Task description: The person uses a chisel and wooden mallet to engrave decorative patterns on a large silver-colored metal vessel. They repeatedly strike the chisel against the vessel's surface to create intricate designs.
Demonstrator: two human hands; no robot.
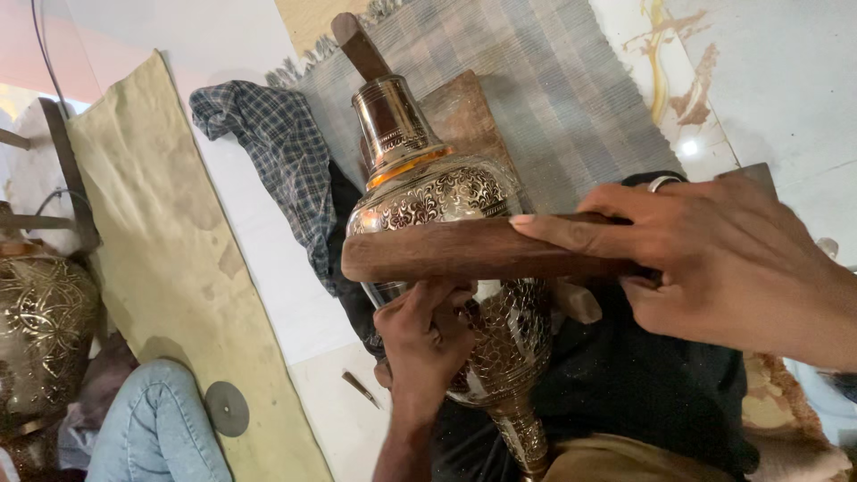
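An engraved brass vase point(428, 192) lies on its side across my lap, its neck pointing away from me and resting on a wooden block point(464, 112). My right hand point(714, 263) grips a long brown wooden stick point(446, 250) held crosswise over the vase's belly. My left hand point(427, 339) is closed against the vase just below the stick, seemingly pinching a small tool that I cannot make out. A dark cloth point(625, 375) lies under the vase.
A grey woven mat point(553, 80) covers the floor ahead. A checked cloth point(277, 152) lies left of the vase, beside a tan sheet point(170, 250). Another engraved brass vessel point(40, 330) stands far left. A round metal disc point(226, 408) and a small tool point(360, 388) rest on the floor.
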